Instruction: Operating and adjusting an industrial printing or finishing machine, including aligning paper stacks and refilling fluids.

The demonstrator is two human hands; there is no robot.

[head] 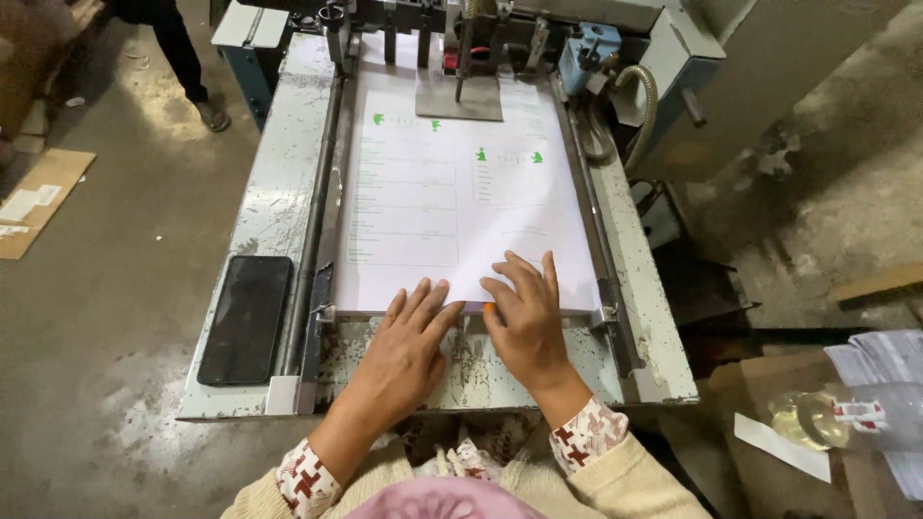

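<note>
A worn, paint-chipped grey metal machine table point(279, 192) fills the middle of the view, with the feed mechanism at its far end. On it, between two dark side rails, lies a stack of white printed sheets with green marks point(452, 192), its near edge right at the person's fingers. The left hand point(409, 351) rests flat, fingers spread open, fingertips on the stack's near edge. The right hand point(527, 317) lies just beside it, also flat and open, pressing on the sheets' near corner area; neither hand clasps anything. A black flat phone point(246, 319) lies on the table's left margin, apart from both hands.
</note>
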